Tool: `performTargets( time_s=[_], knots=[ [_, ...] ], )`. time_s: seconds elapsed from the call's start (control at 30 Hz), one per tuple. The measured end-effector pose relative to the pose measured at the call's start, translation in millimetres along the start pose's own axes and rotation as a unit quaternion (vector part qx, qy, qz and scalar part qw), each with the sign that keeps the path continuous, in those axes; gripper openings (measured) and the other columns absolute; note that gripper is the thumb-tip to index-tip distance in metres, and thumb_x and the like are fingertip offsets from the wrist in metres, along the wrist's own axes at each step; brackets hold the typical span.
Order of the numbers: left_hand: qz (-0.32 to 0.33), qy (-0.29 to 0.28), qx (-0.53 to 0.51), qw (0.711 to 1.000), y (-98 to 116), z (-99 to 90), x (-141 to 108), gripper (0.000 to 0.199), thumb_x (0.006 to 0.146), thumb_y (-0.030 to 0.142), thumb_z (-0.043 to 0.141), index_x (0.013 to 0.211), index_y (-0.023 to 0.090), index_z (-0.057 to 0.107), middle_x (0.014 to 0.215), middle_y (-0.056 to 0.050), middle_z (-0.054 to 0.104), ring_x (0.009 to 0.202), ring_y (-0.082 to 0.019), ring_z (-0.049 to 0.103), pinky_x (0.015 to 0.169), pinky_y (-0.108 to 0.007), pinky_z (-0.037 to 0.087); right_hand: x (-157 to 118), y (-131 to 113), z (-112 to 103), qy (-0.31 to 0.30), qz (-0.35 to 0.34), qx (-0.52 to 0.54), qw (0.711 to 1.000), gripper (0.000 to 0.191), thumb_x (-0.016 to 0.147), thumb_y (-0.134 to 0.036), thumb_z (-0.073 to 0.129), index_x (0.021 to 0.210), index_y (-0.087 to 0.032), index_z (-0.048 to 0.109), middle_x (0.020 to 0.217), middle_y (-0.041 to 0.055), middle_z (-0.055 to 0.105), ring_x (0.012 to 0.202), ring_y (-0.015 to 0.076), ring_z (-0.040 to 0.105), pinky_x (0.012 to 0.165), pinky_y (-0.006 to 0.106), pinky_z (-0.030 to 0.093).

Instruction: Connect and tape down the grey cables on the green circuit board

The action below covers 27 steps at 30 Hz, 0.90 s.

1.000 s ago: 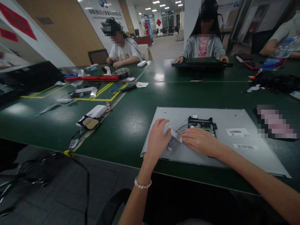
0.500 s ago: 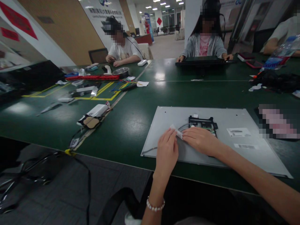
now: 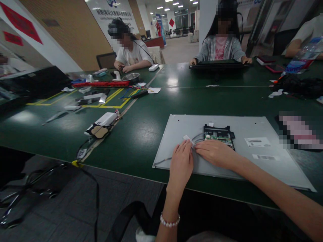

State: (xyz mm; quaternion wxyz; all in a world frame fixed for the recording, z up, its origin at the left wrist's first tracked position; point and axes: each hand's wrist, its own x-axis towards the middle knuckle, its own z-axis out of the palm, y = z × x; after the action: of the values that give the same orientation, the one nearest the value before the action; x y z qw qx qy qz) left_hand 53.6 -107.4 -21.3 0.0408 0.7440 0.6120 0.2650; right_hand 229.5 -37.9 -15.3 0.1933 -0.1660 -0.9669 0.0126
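A flat grey metal display panel point(image 3: 161, 144) lies on the table in front of me. Near its middle sits a green circuit board point(image 3: 219, 138) in a black plastic frame point(image 3: 217, 129). Thin grey cables point(image 3: 198, 136) run left from the board towards my fingertips. My left hand point(image 3: 181, 163), a beaded bracelet at its wrist, is closed on a whitish strip of tape point(image 3: 187, 137) by the cables. From the right, my right hand point(image 3: 214, 153) reaches over the panel's lower part, its fingers together at the tape's other end. The fingers hide part of the tape.
A phone-like object point(image 3: 300, 132) lies right of the panel. To the left are a white battery-like pack point(image 3: 102, 124) with a black cable point(image 3: 96, 188) hanging over the edge, and several loose parts. Across the table, one person holds a black screen point(image 3: 219, 65); another sits at left.
The tape and both hands have shifted slightly; the tape now looks lower against the panel and cables. More of the green board shows above my right hand.
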Motion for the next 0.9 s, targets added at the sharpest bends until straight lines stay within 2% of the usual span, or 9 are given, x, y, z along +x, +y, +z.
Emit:
performTargets(
  time_s=[0.23, 0.43, 0.73, 0.83, 0.9],
  knots=[
    [-0.05, 0.022, -0.013, 0.998, 4.6, 5.0, 9.2, 0.033, 0.087, 0.008, 0.049, 0.119, 0.015, 0.054, 0.117, -0.015, 0.065, 0.113, -0.027, 0.061, 0.098, -0.047, 0.048, 3.2, -3.2, -2.6, 0.006, -0.009, 0.023, 1.0, 0.021, 0.091, -0.013, 0.05, 0.095, -0.012, 0.071, 0.106, 0.0127, 0.072, 0.101, 0.0211, 0.066, 0.105, 0.045, 0.042],
    [-0.091, 0.015, -0.025, 0.995, 5.2, 8.1, 16.5, 0.031, 0.087, 0.01, 0.052, 0.118, 0.013, 0.054, 0.111, -0.015, 0.066, 0.103, -0.027, 0.064, 0.092, -0.045, 0.05, 1.6, -5.0, -6.0, 0.001, 0.006, 0.028, 1.0, 0.023, 0.092, -0.015, 0.048, 0.09, -0.014, 0.071, 0.095, 0.0101, 0.074, 0.09, 0.0203, 0.067, 0.096, 0.041, 0.047],
    [-0.081, 0.037, -0.051, 0.995, 7.3, 8.6, 13.2, 0.036, 0.085, 0.015, 0.059, 0.12, 0.017, 0.052, 0.119, -0.013, 0.063, 0.112, -0.027, 0.06, 0.099, -0.048, 0.046, 0.2, -7.4, -15.1, -0.006, 0.011, 0.038, 0.999, 0.026, 0.091, -0.017, 0.048, 0.082, -0.017, 0.072, 0.081, 0.0068, 0.074, 0.082, 0.0191, 0.067, 0.093, 0.041, 0.047],
    [-0.067, 0.038, -0.044, 0.996, 8.5, 8.1, 11.4, 0.03, 0.084, 0.016, 0.06, 0.114, 0.018, 0.054, 0.125, -0.013, 0.06, 0.117, -0.028, 0.056, 0.102, -0.049, 0.044, 0.9, -2.2, -22.3, 0.021, 0.005, 0.041, 0.999, 0.026, 0.092, -0.018, 0.047, 0.086, -0.017, 0.072, 0.087, 0.0065, 0.075, 0.084, 0.0183, 0.067, 0.096, 0.041, 0.047],
    [-0.055, 0.04, -0.043, 0.997, 8.6, 8.1, 10.1, 0.03, 0.084, 0.016, 0.061, 0.113, 0.018, 0.054, 0.13, -0.013, 0.056, 0.121, -0.028, 0.054, 0.103, -0.05, 0.042, 0.0, 4.7, -33.1, 0.053, 0.034, 0.039, 0.997, 0.026, 0.092, -0.019, 0.046, 0.093, -0.018, 0.072, 0.096, 0.0064, 0.075, 0.09, 0.0191, 0.067, 0.097, 0.041, 0.047]
  ],
)
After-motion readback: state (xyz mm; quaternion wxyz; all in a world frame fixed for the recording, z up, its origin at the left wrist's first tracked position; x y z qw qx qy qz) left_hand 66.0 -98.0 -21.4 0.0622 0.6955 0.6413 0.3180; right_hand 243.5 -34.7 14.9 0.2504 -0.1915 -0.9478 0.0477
